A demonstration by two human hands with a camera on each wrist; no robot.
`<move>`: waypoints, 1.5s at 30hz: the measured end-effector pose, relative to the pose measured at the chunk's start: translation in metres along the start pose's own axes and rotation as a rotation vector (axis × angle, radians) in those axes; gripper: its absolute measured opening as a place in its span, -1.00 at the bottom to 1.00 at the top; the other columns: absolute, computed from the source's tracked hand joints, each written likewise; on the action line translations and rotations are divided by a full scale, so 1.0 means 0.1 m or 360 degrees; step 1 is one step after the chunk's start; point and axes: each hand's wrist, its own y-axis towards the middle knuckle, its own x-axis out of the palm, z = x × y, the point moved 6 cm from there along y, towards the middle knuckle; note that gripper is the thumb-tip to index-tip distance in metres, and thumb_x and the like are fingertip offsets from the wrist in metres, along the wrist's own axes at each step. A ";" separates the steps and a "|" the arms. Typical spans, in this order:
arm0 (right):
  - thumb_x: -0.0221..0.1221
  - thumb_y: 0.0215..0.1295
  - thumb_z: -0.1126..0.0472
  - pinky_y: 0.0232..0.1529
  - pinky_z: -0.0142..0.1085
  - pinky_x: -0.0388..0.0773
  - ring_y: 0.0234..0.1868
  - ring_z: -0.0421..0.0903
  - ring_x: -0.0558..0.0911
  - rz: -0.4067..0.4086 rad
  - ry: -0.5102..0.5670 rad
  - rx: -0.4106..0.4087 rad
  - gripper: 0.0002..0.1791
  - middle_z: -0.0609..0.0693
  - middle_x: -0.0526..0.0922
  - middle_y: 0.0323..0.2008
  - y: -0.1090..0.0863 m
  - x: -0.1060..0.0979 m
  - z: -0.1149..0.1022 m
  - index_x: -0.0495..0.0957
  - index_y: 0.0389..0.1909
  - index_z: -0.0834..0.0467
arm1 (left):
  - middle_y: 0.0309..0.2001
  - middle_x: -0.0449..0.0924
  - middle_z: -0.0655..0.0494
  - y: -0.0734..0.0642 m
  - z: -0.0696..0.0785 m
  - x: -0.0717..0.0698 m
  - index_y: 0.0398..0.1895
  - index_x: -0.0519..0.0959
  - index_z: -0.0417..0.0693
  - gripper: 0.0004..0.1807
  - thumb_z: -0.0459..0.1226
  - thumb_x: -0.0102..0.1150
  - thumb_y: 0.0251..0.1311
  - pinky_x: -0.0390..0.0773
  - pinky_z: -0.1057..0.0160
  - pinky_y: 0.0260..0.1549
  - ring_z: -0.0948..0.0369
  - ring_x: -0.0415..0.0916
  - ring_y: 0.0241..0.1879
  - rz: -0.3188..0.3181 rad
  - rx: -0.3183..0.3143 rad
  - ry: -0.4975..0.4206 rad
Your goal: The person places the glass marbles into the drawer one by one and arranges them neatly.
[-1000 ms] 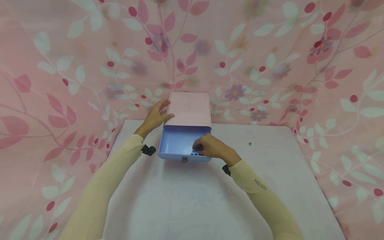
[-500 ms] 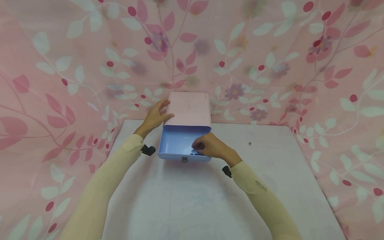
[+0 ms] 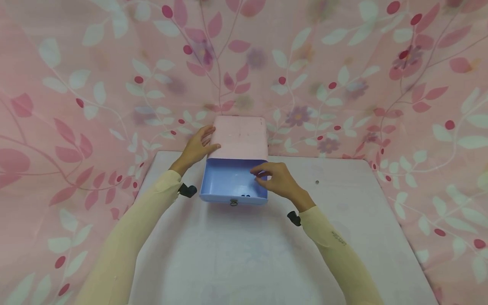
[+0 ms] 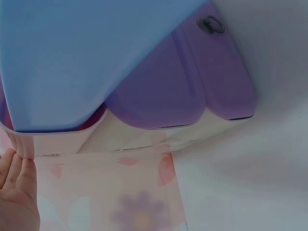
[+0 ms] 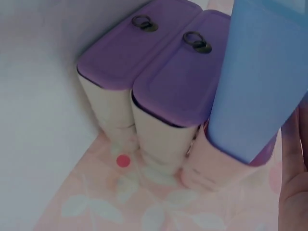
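A small pink cabinet [image 3: 240,137] stands at the back of the table, with its blue top drawer [image 3: 225,180] pulled out. My left hand [image 3: 195,149] rests against the cabinet's left side, its straight fingertips touching the pink casing in the left wrist view. Over the drawer's right rim is my right hand [image 3: 281,180], thumb and fingers pointing into the drawer and slightly apart. Nothing shows between them. Two tiny dark round pieces [image 3: 245,195] lie inside near the drawer's front wall, which carries a ring pull [image 3: 234,203].
Under the blue drawer, purple drawers [image 5: 180,82] with ring pulls are pushed in. A tiny round metallic piece [image 3: 317,182] lies on the white table [image 3: 244,254] to the right. Pink floral cloth [image 3: 297,97] hangs behind and on both sides.
My right hand has lifted from the drawer's front right corner and moved up and right, its fingers spreading a little. The left hand has stayed on the cabinet.
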 end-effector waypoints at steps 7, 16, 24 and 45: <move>0.29 0.03 0.63 -0.14 0.03 0.66 -0.18 0.22 0.68 0.0372 0.0122 0.0016 -0.73 0.29 0.69 -0.19 -0.11 -0.35 -0.04 0.63 -0.20 0.45 | 0.46 0.11 -0.21 -0.06 0.09 0.01 0.49 0.03 -0.31 -0.10 -0.42 0.33 0.15 0.16 0.05 0.39 -0.01 0.05 0.45 -0.0012 -0.0013 0.0057; 0.30 0.08 0.56 -0.15 -0.14 0.68 -0.19 0.16 0.69 0.0706 -0.0054 0.0249 -0.76 0.25 0.70 -0.24 -0.43 -0.73 0.53 0.66 -0.19 0.38 | 0.46 0.12 -0.18 -0.02 0.08 0.01 0.49 0.04 -0.28 -0.10 -0.40 0.34 0.16 0.16 0.08 0.39 0.00 0.05 0.46 -0.0011 -0.0005 0.0036; 0.27 0.11 0.50 -0.20 -0.38 0.67 -0.22 0.07 0.71 0.0783 -0.0271 0.0617 -0.76 0.17 0.72 -0.23 -0.84 -0.80 1.21 0.67 -0.16 0.32 | 0.46 0.11 -0.22 -0.04 0.09 0.01 0.49 0.03 -0.30 -0.10 -0.42 0.33 0.15 0.15 0.04 0.39 -0.04 0.05 0.45 -0.0007 0.0005 0.0045; 0.09 0.12 0.46 0.09 0.16 0.45 0.07 0.35 0.50 0.0619 -0.0513 0.1288 -0.47 0.48 0.51 0.04 -1.53 -0.78 2.01 0.43 0.18 0.46 | 0.47 0.15 -0.02 0.10 -0.22 -0.02 0.51 0.07 -0.11 -0.07 -0.30 0.40 0.13 0.15 0.18 0.40 0.14 0.07 0.45 0.0031 -0.0020 0.0006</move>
